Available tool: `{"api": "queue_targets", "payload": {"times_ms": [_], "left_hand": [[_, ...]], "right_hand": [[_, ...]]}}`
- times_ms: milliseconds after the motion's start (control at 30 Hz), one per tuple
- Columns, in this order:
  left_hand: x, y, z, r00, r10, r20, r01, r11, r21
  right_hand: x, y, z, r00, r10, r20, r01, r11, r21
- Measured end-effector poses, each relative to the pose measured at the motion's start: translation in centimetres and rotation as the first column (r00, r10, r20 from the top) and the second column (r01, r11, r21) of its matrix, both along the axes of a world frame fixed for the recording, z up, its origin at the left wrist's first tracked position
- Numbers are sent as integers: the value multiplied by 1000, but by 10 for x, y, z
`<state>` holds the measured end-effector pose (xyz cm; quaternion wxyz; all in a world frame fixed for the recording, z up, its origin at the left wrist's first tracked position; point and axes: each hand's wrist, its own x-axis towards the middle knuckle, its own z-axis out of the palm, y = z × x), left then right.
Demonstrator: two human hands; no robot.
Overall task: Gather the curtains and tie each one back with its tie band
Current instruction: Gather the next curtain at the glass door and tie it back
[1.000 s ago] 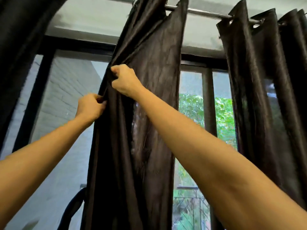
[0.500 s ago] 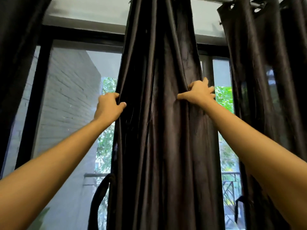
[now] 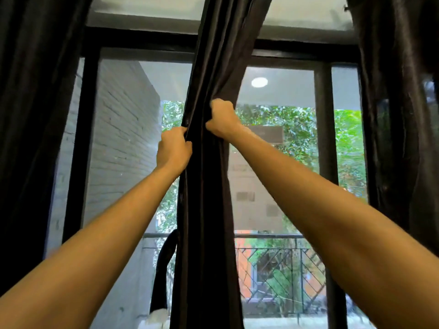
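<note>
Beyond the hands stands a dark window frame (image 3: 323, 162), with a pale brick wall (image 3: 123, 138) outside, to the left of the left hand, and a balcony railing (image 3: 273, 255) low down under the right forearm.

From the head view, the middle curtain (image 3: 209, 210) hangs gathered into a narrow column between the two hands. The left hand (image 3: 174, 148) is clenched on its left edge. The right hand (image 3: 222, 119), slightly higher and just beside it, is fisted round the folds on the other side. What looks like its tie band (image 3: 165, 269), a dark loop, hangs well below the left hand against the curtain's left edge. A left curtain (image 3: 35, 138) and a right curtain (image 3: 403, 138) hang far out to either side, with no band visible on them.

The main risk is probably the reach. The band sits low, so one hand must let go or both must slide down, and the slick-looking fabric could fan open again. Gripping this high may also leave the lower folds loose, so the band would catch only part of them. A hard downward tug might strain the top fixing, which is out of view.
</note>
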<state>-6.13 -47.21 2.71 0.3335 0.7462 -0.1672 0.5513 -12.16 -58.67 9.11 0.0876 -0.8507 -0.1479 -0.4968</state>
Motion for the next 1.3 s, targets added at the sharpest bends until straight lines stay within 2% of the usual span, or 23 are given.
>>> {"api": "queue_targets", "payload": {"times_ms": [167, 333, 400, 500, 733, 933, 1167, 1300], "left_hand": [[10, 32, -9, 999, 1, 36, 2, 998, -65], [15, 28, -27, 973, -228, -21, 228, 974, -8], [12, 15, -37, 961, -276, -20, 276, 961, -13], [11, -2, -52, 949, -310, -59, 309, 951, -13], [23, -23, -110, 885, -442, -146, 446, 895, -2], [17, -41, -151, 875, -437, -209, 435, 899, -55], [13, -53, -176, 845, -487, -223, 465, 873, -143], [14, -53, -186, 844, -472, -257, 455, 882, -125]], "right_hand": [[11, 35, 15, 995, 101, 2, -101, 995, 3], [23, -14, -10, 988, 154, 19, -154, 963, 221], [27, -34, -28, 984, 175, 15, -171, 937, 304], [33, -58, -55, 994, 105, 21, -106, 932, 347], [33, -93, -144, 996, -41, 73, 22, 969, 246], [32, -99, -208, 991, -129, 37, 120, 977, 176], [32, -96, -255, 998, -58, 37, 52, 988, 145], [33, -93, -277, 999, 38, 16, -40, 988, 152]]}}
